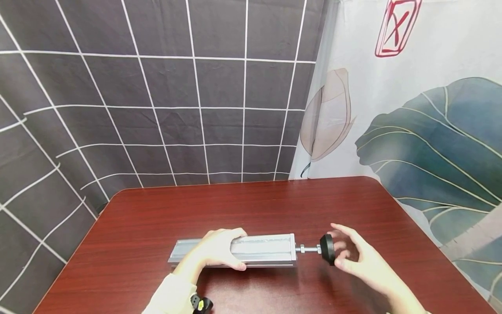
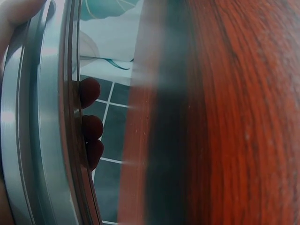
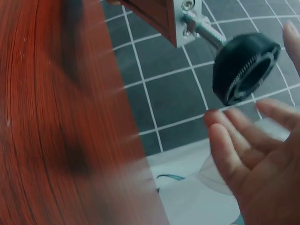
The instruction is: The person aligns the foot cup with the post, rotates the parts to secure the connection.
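Note:
My left hand (image 1: 219,248) grips a long silver aluminium profile (image 1: 266,248) round its middle, thumb on the near side. The profile lies level from left to right, above the tabletop; in the left wrist view its grooved side (image 2: 49,117) fills the left edge, and fingertips (image 2: 92,126) curl past it. A threaded rod with nuts (image 1: 311,249) sticks out of the end plate on the right and carries a round black levelling foot (image 1: 327,249). Around that foot my right hand (image 1: 364,261) is spread; in the right wrist view a gap separates its loose fingers (image 3: 225,150) from the foot.
The reddish-brown wooden table (image 1: 157,209) has rounded far corners. Behind it hangs a dark grey curtain (image 1: 219,83) with white grid lines, and at the right a white one (image 1: 364,165) with leaf patterns. A black wrist strap device (image 1: 201,304) sits at my left sleeve.

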A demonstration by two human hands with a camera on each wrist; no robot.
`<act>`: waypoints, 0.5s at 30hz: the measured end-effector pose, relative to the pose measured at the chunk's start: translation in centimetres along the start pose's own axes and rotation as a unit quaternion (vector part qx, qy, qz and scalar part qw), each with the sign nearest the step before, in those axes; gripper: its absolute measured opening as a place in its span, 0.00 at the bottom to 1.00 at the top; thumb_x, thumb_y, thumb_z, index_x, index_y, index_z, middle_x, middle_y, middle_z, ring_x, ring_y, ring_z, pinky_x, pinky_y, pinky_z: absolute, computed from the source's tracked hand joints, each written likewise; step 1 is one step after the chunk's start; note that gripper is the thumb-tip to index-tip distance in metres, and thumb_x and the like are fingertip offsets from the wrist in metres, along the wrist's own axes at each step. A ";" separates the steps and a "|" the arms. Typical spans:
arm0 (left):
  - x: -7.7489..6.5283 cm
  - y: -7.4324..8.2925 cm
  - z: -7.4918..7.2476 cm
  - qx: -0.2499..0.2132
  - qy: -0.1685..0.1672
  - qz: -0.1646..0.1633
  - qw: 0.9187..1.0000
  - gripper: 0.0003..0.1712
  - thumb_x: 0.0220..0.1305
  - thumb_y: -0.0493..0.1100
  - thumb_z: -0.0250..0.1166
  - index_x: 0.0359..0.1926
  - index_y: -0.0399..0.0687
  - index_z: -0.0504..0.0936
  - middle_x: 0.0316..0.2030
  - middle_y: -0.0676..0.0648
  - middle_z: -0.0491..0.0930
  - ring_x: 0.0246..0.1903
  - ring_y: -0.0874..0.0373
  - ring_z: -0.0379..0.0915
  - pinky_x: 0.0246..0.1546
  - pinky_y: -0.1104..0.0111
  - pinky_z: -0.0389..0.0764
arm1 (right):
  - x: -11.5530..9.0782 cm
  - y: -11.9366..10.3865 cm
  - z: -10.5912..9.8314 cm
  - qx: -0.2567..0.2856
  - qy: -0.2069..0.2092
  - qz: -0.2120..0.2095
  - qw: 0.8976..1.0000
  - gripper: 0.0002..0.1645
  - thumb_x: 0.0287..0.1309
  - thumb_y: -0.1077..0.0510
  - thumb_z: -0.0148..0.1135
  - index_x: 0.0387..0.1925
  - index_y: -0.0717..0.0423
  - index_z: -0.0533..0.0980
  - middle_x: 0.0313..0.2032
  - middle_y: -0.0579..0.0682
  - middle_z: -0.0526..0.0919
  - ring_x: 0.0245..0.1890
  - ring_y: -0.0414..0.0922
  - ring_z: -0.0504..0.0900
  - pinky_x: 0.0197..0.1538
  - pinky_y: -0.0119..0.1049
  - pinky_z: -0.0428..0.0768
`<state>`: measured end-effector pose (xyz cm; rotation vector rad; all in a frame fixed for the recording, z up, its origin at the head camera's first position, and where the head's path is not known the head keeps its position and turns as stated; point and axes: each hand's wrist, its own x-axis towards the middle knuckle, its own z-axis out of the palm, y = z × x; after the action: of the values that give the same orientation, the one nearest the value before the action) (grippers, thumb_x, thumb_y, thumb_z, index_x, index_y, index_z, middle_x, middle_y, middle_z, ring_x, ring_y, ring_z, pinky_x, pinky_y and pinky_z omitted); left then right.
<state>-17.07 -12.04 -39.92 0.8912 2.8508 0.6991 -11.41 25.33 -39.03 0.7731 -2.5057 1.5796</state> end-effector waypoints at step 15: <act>-0.2 -0.3 0.1 -0.004 -0.006 -0.002 1.000 0.38 0.29 0.69 0.72 0.47 0.64 0.77 0.36 0.63 0.79 0.34 0.68 0.73 0.36 0.63 0.71 | 0.0 0.9 0.0 0.036 -0.072 -0.151 0.985 0.41 0.41 0.79 0.66 0.61 0.67 0.64 0.63 0.54 0.60 0.49 0.40 0.75 0.48 0.27 0.73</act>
<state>-17.05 -12.30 -40.12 0.8855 2.8364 0.7012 -11.81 25.64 -39.73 1.2506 -2.2904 1.5643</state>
